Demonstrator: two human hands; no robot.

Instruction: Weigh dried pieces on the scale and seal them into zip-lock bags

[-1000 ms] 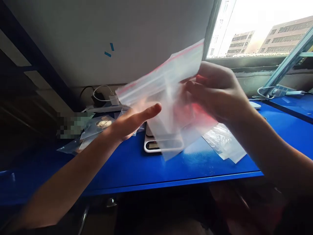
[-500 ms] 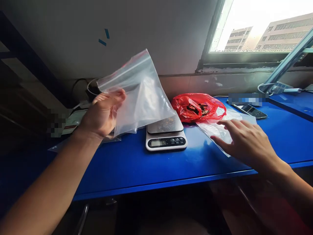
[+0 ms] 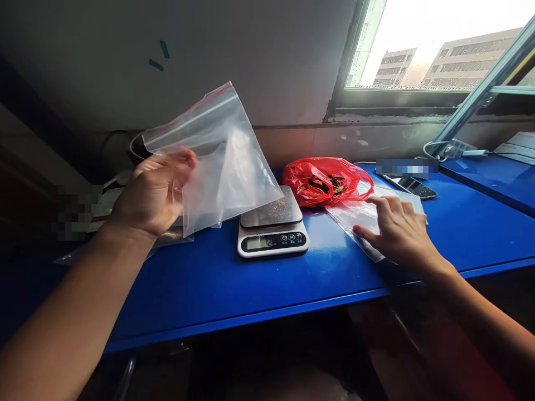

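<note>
My left hand [image 3: 152, 186] is closed on a clear zip-lock bag [image 3: 221, 161] with a red line along its top edge. The bag hangs tilted, its lower corner in front of the plate of a white kitchen scale [image 3: 273, 245]. Reddish-brown crumbs lie on that plate, and the display is lit. On the right, my right hand [image 3: 397, 231] has its fingers spread over a flat stack of clear plastic bags [image 3: 363, 223]; whether the fingertips touch them I cannot tell. Behind these sits a red plastic bag [image 3: 330, 178], its mouth open on dark brown pieces.
A phone [image 3: 412, 185] lies at the back right, near a metal frame [image 3: 480, 94] and a white power strip [image 3: 472, 153]. More clear packaging [image 3: 171, 236] lies left of the scale. The blue table [image 3: 234, 289] ends at a front edge below the scale.
The view has turned slightly right, so everything sits further left. My right hand has come a little lower and closer over the clear bags. My left hand still holds the zip-lock bag.
</note>
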